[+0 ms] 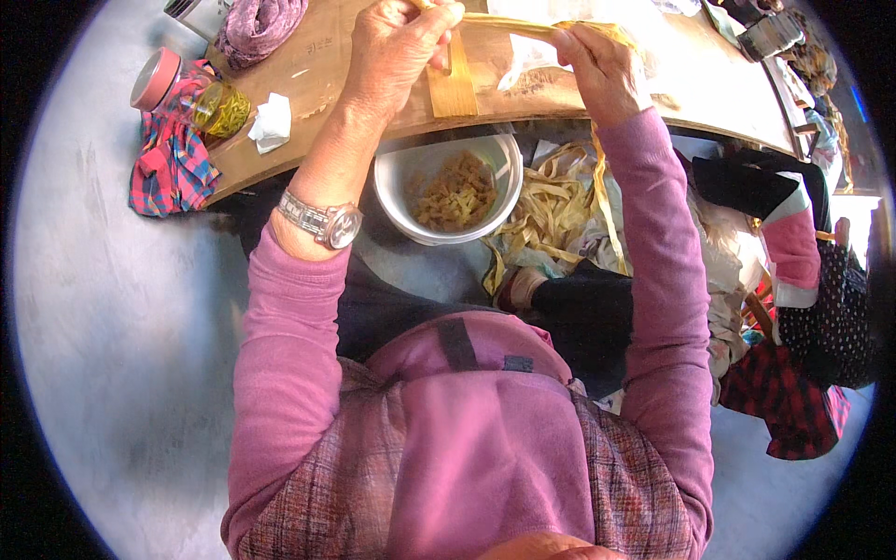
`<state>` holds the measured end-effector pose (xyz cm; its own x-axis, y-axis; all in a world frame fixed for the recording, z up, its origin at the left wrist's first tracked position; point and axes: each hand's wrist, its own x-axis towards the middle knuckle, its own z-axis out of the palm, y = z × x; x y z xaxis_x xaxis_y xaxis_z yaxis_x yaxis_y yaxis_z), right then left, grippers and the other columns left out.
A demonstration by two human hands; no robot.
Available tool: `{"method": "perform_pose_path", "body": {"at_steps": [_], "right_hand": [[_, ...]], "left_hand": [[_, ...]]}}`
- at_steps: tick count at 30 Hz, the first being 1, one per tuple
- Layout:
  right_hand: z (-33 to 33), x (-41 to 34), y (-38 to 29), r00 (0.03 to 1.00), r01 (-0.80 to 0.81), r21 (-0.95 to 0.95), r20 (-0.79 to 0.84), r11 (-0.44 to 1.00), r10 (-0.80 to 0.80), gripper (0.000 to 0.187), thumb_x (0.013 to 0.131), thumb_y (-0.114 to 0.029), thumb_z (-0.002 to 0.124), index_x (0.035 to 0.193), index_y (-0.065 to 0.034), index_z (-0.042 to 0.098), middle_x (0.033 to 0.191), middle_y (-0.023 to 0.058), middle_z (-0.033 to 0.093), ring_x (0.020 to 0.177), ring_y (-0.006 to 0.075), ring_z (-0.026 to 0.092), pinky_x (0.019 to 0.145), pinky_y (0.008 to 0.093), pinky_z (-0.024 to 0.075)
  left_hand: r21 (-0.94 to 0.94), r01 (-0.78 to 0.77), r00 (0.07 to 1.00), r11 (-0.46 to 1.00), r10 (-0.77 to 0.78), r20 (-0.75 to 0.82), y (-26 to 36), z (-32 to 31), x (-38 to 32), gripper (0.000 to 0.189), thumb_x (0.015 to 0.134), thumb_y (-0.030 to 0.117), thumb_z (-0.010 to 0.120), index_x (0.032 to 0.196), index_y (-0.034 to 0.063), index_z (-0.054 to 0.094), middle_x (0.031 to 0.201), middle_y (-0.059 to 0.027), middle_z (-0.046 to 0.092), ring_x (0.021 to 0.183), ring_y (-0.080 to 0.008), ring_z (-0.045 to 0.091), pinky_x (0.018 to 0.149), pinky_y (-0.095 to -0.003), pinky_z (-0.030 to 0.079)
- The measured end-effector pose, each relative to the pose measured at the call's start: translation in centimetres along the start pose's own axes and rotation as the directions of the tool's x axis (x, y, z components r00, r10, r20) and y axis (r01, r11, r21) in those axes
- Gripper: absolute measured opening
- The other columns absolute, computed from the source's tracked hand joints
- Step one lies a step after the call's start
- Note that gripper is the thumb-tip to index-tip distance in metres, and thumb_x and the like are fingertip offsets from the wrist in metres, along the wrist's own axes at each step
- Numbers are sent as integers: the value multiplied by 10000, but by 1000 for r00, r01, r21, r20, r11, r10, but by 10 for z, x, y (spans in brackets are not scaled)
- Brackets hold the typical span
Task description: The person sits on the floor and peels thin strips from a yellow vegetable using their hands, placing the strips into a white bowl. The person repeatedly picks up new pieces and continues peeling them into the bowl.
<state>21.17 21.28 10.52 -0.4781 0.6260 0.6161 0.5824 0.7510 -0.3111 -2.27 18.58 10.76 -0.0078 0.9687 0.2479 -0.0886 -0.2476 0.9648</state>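
A long pale-yellow strip of plant material (505,25) is stretched between my hands above the wooden table (318,73). My left hand (400,52) pinches its left part near the top edge of the view. My right hand (605,68) grips the other part, and a tail of the strip (600,199) hangs below that wrist towards the floor. Under my left fingers, a yellowish wooden piece (455,98) lies at the table's near edge; its upper part is partly hidden by that hand. Below the edge stands a white plastic bucket (392,203) holding brownish-yellow bits (455,192).
More yellow strips (553,189) lie heaped right of the bucket. On the table's left are a pink-lidded jar (189,94), crumpled white paper (271,124), checked cloth (171,168) and a purple fabric roll (255,28). Clothes (791,245) hang at right.
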Motion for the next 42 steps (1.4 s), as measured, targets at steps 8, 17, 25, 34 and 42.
{"method": "perform_pose_path", "body": {"at_steps": [8,17,25,34,42], "right_hand": [[56,-9,-30,907,-304,-202,237,931,347,263,945,-291,467,864,-108,638,700,126,625,683,314,632,620,402,502],[25,-94,-76,877,-442,571,113,692,466,248,959,-227,499,971,-5,610,678,-19,499,631,66,412,579,215,362],[51,-127,-150,998,-53,731,67,680,6,83,884,-92,548,906,-21,585,849,141,581,773,288,580,689,370,469],[47,-151,-174,960,-146,869,8,472,281,144,916,-142,527,970,-19,580,829,114,540,762,237,567,698,315,460],[62,-133,-136,722,-494,849,282,186,632,243,959,-240,469,808,-69,551,681,-49,503,624,23,428,556,190,357]], "left_hand": [[561,-25,975,828,143,-169,-47,-30,-4,136,836,188,645,840,55,618,646,38,545,585,-29,510,515,-198,425],[534,271,957,801,-285,-57,-2,-21,-84,238,838,238,682,837,4,640,662,-9,613,548,-47,520,472,-209,401],[75,448,811,891,-440,385,-116,-17,-198,443,946,381,473,1180,9,523,946,-109,634,831,-203,618,799,-317,496],[-149,797,595,586,-716,364,-43,-2,-141,227,932,184,532,1046,-8,571,659,73,408,503,11,325,427,-137,275],[449,172,943,877,-279,184,0,18,-160,51,850,60,625,873,15,629,778,-24,579,666,-106,553,609,-208,457]]}}
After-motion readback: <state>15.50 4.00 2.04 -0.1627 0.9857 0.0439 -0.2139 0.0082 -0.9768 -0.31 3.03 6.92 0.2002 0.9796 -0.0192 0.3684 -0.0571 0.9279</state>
